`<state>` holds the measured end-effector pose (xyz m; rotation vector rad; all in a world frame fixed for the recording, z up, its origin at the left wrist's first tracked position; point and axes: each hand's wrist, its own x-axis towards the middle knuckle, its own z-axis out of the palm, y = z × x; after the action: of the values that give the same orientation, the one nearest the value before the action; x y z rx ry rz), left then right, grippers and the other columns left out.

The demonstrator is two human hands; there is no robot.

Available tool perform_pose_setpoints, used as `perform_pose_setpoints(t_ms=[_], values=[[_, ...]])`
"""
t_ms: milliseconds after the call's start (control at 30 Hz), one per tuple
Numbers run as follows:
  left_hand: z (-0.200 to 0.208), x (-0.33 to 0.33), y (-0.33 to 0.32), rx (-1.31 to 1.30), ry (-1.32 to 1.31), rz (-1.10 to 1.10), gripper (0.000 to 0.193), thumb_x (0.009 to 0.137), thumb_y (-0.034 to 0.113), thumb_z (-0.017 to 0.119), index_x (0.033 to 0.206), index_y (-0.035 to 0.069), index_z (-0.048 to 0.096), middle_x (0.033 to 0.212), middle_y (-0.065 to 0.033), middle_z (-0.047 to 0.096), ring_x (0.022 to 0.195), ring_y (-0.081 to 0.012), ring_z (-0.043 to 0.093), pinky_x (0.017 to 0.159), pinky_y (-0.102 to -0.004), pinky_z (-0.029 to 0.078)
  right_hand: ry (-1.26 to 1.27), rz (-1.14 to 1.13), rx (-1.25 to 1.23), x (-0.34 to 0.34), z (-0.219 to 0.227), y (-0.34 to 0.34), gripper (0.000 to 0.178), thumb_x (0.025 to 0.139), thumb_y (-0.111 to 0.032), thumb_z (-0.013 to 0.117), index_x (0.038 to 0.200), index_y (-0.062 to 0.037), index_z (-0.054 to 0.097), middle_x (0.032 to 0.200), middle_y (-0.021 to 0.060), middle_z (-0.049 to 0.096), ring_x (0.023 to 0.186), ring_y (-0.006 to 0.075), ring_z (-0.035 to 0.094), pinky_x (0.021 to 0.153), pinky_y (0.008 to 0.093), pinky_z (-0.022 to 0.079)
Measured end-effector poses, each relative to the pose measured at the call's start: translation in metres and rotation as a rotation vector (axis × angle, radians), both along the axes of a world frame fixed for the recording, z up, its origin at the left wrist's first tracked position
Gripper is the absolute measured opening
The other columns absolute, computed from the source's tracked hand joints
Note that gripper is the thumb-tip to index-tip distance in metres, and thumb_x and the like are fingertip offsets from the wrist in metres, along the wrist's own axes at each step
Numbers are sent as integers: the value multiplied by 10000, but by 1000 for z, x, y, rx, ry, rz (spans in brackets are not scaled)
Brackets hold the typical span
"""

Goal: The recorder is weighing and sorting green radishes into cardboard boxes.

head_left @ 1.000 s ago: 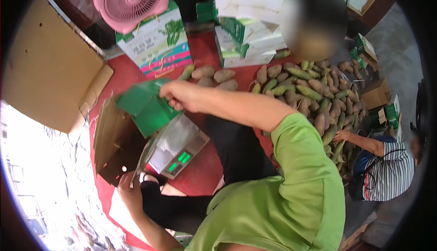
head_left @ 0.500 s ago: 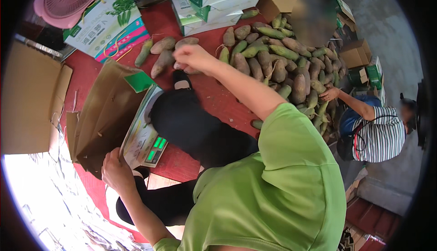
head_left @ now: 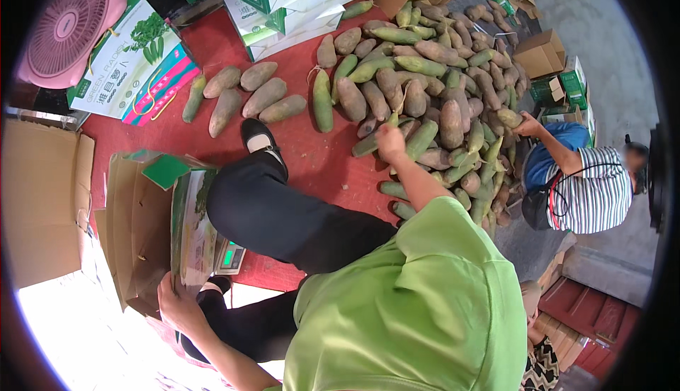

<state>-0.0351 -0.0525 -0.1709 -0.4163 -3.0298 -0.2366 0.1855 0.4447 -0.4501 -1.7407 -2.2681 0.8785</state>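
Sitting on a red mat (head_left: 319, 161), with a big pile of green and brown vegetables (head_left: 432, 79) right under the right hand (head_left: 391, 143). Closed around one long green vegetable (head_left: 379, 139) at the near edge of that pile. Gripping the bottom edge of an open cardboard box (head_left: 142, 228) with the left hand (head_left: 180, 306), box resting on a small scale (head_left: 230, 258). Looks like plenty left: whole pile not yet packed, six more vegetables (head_left: 244, 93) lying apart, left of the right hand. Cannot see into the box.
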Motion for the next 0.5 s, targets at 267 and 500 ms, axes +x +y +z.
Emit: perform_pose_setpoints(t_ms=[267,500], values=[[3,-7,-21,59,-112,-18,197,841,60,595,1015,-20,639,922,-180,640,850,-363,625,734,-418,482,263,-396,-103,0,-20,76,593,782,-255,675,1271,30,495,1289,245,517,1189,342,522,975,372,430],[2,-9,-31,53,-90,-52,181,841,63,597,998,-16,643,908,-172,640,834,-355,623,714,-414,480,95,-342,-8,-16,-19,53,295,833,-283,646,961,-18,665,857,120,676,766,238,611,749,361,467]])
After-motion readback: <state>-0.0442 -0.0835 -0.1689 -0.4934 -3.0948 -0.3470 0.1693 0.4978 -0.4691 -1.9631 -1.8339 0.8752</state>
